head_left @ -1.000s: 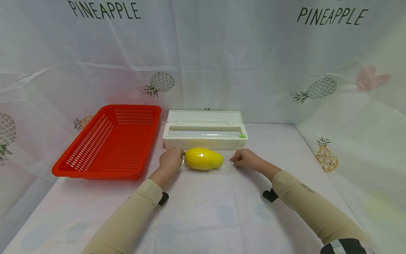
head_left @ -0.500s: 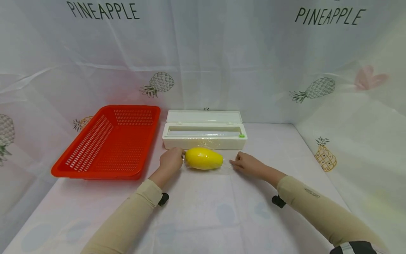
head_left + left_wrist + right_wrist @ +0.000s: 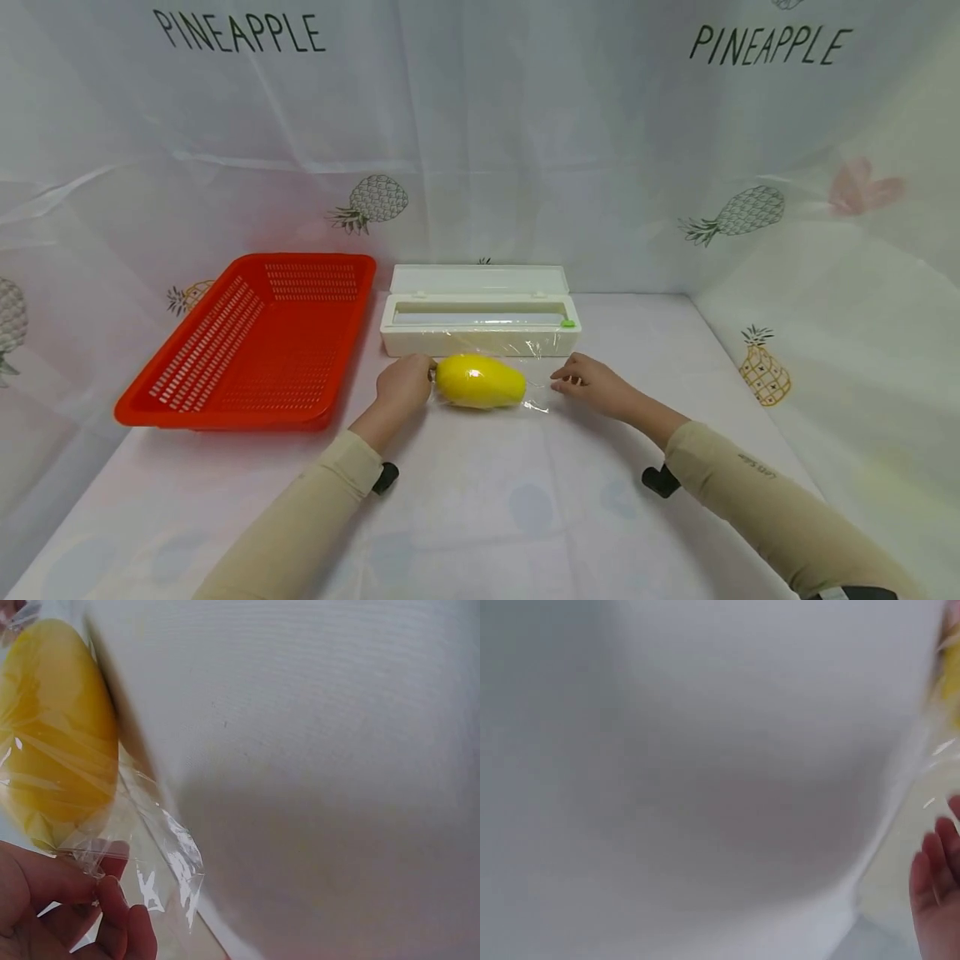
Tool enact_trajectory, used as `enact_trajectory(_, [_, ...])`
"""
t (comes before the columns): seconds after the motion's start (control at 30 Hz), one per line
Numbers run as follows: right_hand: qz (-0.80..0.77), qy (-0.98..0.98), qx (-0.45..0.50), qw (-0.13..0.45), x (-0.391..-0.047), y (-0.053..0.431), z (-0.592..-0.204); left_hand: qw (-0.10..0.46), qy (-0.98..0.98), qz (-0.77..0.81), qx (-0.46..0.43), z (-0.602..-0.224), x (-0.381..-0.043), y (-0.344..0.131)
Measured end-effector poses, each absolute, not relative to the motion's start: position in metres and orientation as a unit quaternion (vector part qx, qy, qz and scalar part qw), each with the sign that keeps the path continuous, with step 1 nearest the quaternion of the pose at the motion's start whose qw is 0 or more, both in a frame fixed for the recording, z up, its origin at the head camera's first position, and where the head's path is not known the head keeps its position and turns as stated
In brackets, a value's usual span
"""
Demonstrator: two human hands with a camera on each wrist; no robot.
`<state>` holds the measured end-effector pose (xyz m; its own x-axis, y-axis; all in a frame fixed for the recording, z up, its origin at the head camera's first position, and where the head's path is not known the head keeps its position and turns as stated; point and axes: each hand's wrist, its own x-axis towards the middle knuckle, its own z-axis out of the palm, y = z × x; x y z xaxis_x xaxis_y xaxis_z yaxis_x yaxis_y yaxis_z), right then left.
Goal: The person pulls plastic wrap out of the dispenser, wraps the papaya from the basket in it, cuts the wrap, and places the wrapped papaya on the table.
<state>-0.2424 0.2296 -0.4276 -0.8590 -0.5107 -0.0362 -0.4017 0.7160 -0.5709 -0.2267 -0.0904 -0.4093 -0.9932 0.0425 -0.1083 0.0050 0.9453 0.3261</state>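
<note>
A smooth yellow oblong fruit (image 3: 480, 381) lies in clear cling film (image 3: 536, 407) on the table, in front of the white film dispenser (image 3: 480, 342). At its left end my left hand (image 3: 403, 387) pinches the gathered film. In the left wrist view that hand (image 3: 67, 907) has thumb and fingertips on the twisted film close against the fruit (image 3: 60, 727), and a loose flap of film (image 3: 180, 859) spreads beside them. My right hand (image 3: 592, 385) is just right of the film's loose right end, fingers relaxed. The right wrist view shows its fingers (image 3: 922, 877) slightly bent, holding nothing.
A red plastic basket (image 3: 300, 367) with slotted walls stands left of the dispenser. The dispenser's lid (image 3: 480, 278) is raised, and a green slider (image 3: 567, 324) sits at its right end. A pineapple-print cloth (image 3: 525, 200) hangs close behind.
My right hand has let go of the film's right end, its fingers now spread a little and slightly farther right. The left hand keeps its pinch, and the fruit stays in place.
</note>
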Motion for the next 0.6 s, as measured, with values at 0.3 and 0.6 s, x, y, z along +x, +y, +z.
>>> enact_trajectory(0.3, [-0.341,0.9,-0.271,0.017,-0.227,0.178,-0.409,0.063,0.983,0.174,0.009,-0.411,-0.227,-0.09])
enact_trajectory(0.6, [-0.359,0.881,-0.305,0.038,-0.231,0.141,-0.409,0.048,0.986,0.158,0.022,-0.411,-0.223,-0.089])
